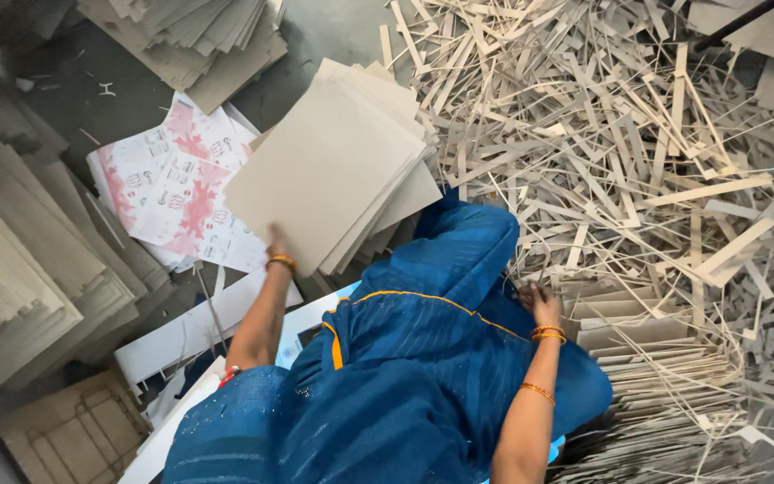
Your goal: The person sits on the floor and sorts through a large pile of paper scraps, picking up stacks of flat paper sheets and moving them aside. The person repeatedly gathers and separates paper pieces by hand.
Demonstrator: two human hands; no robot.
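My left hand [277,248] grips the near edge of a stack of plain beige cardboard sheets [333,161], which fans out slightly and is held up over the floor. My right hand [540,303] rests at the edge of my blue garment [423,358], against a pile of cut cardboard strips [647,358]. Its fingers point down into the strips and are partly hidden. Both wrists wear orange bangles.
Pink-and-white printed sheets [172,184] lie under the held stack. Tall stacks of grey board [20,260] stand at the left, another stack [199,36] at the top. A wide heap of thin offcut strips [638,152] fills the right. White sheets [194,333] and a brown flat carton [73,435] lie at the lower left.
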